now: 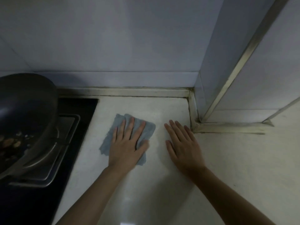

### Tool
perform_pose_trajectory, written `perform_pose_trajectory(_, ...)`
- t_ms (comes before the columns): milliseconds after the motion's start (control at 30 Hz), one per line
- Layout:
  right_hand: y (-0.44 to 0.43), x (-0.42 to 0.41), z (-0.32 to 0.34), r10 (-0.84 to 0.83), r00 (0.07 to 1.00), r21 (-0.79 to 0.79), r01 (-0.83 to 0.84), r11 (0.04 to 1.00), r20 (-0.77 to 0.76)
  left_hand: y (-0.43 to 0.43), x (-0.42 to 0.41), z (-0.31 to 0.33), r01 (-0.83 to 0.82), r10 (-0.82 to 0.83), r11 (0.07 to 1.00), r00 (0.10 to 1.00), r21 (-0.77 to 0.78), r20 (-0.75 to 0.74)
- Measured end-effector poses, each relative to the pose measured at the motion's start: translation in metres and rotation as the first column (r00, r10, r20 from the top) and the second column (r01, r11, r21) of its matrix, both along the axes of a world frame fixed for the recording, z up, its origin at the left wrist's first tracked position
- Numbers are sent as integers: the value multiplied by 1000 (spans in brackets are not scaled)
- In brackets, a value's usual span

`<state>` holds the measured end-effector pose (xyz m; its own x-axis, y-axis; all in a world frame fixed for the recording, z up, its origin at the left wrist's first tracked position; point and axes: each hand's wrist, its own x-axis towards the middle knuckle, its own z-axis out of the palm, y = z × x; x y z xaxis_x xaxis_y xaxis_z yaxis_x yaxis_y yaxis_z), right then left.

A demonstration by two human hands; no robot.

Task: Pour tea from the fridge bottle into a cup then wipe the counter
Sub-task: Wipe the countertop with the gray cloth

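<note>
Blue-grey cloth (pixel 107 142) flat on pale surface (pixel 162 192), near black hob (pixel 79 127) edge, left grip (pixel 126 143) released, straight fingers pressing cloth, right grip (pixel 183 146) released, flat on surface alongside, fingertips near wall corner trim (pixel 195 125)

No lettering, label, brand, number or sign can be read on the grey-blue folded cloth (pixel 108 141) at centre, the dark metal pan (pixel 24 103) at left, or the white tiled wall (pixel 113 38) above.

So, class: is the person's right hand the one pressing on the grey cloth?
No: the left hand presses flat on the grey cloth, while the right hand lies flat on the bare counter beside it.
</note>
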<state>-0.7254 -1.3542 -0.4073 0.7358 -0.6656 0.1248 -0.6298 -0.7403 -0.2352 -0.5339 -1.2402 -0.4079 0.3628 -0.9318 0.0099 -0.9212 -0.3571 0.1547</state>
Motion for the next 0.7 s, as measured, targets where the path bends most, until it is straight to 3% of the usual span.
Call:
perform_pose_trajectory(67, 0, 0, 1, -31, 1000, 1, 31, 1000, 3, -12, -6, 2, 39, -39, 999, 999, 1, 20)
perform_pose_trajectory(267, -1, 0, 2, -52, 999, 5, 52, 999, 1, 18, 13, 6, 384, -384, 923, 922, -25, -45)
perform_pose_trajectory(400, -2, 0, 2, -51, 999, 10, 51, 999, 4, 17, 36, 9, 341, -347, 937, 931, -71, -114)
perform_pose_trajectory(700, -4, 1, 0, -63, 998, 1, 63, 998, 9, -76, 30, 5, 330, -329, 944, 943, -14, 44)
